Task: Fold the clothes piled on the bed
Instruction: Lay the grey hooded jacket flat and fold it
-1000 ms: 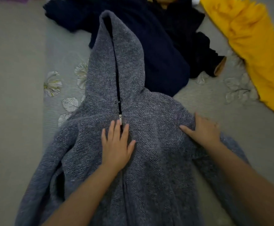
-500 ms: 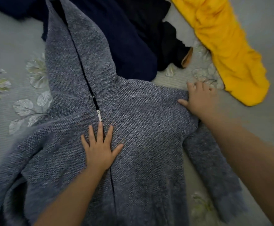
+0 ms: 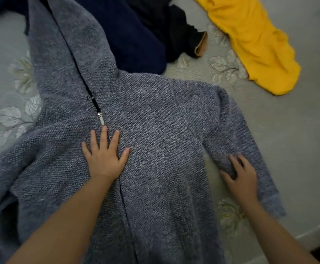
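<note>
Left hand (image 3: 105, 157), fingers straight and spread, pressed flat on chest of grey hoodie (image 3: 145, 119), just at 6 o'clock of zipper pull (image 3: 101, 119). Right hand (image 3: 241, 178), out at 3 o'clock, fingers curled onto right sleeve (image 3: 239, 145), seemingly gathering it. Judged: sleeve-fold step; next, sleeve drawn across toward 9 o'clock, chest pinned. Hoodie face up on floral bedspread (image 3: 203, 69), hood toward 11 o'clock, zipped, knit coarse.

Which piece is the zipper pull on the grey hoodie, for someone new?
Find the grey hoodie spread across the bed. Follow its dark zipper line down from the hood to just above the left hand. The zipper pull is the only small silver metal piece there.
</note>
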`<state>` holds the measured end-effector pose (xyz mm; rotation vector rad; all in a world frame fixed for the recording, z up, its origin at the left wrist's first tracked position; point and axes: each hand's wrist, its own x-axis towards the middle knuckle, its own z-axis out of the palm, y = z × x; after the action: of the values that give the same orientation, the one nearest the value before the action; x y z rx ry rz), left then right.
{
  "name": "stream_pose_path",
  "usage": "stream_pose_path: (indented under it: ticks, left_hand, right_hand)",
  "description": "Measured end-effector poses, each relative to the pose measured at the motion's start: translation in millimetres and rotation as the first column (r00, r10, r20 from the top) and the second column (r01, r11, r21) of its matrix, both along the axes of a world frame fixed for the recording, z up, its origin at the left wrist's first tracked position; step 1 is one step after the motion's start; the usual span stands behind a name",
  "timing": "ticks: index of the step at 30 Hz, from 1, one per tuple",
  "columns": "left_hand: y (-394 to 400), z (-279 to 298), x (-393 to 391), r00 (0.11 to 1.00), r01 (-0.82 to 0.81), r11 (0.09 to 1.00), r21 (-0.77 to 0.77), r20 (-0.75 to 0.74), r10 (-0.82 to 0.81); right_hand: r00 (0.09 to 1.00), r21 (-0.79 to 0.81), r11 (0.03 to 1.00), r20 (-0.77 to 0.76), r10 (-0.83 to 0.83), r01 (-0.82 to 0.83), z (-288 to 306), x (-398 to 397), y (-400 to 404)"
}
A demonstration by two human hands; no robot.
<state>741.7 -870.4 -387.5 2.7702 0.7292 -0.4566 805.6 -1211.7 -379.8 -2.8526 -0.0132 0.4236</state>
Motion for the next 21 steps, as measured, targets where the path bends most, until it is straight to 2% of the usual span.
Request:
stream_pose_path:
  ticks: [3, 6, 8, 9, 11, 13, 15, 18, 21]
  left_hand:
    - [-6.7, 6.8, 0.6, 0.997, -0.006, 1.000, 0.012, -0.075, 0.007]
    - [-26.4, 25.4, 4.7, 0.993, -0.105, 0.992, -0.075, -0.064, 0.101]
    - [-49.8, 36.1, 2.7, 0.995, -0.078, 0.989, -0.124, -0.065, 0.070]
    - [-63.5, 40.0, -0.4, 0.997, -0.028, 0.990, -0.135, -0.070, 0.019]
    - [-91.5, 45.0, -7.1, 0.994, 0.057, 0.987, -0.147, -0.084, -0.070]
    - [-117.3, 45.4, -7.8, 0.994, 0.072, 0.986, -0.152, -0.069, -0.083]
    - [-141.6, 46.7, 0.8, 0.997, 0.051, 0.987, -0.155, -0.047, -0.059]
    - [-180.0, 46.5, 24.4, 0.999, 0.050, 0.984, -0.169, 0.002, -0.050]
    - [-215.2, 47.1, 57.9, 0.997, 0.070, 0.982, -0.173, 0.028, -0.066]
  right_hand:
    - [0.998, 0.000, 1.000, -0.061, 0.009, -0.009, 10.1, 8.2, -1.6]
    - [0.991, 0.037, 0.999, -0.137, -0.011, 0.017, 23.4, 12.3, -6.2]
    - [0.997, -0.061, 0.997, -0.068, -0.042, 0.037, 25.1, 2.8, -16.9]
    - [0.994, -0.127, 0.990, -0.078, -0.070, 0.059, 23.1, -4.5, -23.9]
    - [0.974, -0.220, 0.974, -0.199, -0.108, 0.063, 16.5, -16.3, -38.2]
    - [0.977, -0.241, 0.970, -0.193, -0.087, 0.039, 10.6, -18.3, -47.9]
    - [0.998, -0.180, 0.982, -0.034, 0.047, -0.053, 6.9, -9.7, -56.8]
    - [0.973, 0.016, 0.974, -0.039, 0.226, -0.226, 4.1, 16.6, -94.2]
    - [0.933, 0.091, 0.930, 0.098, 0.347, -0.356, 19.9, 76.3, -150.5]
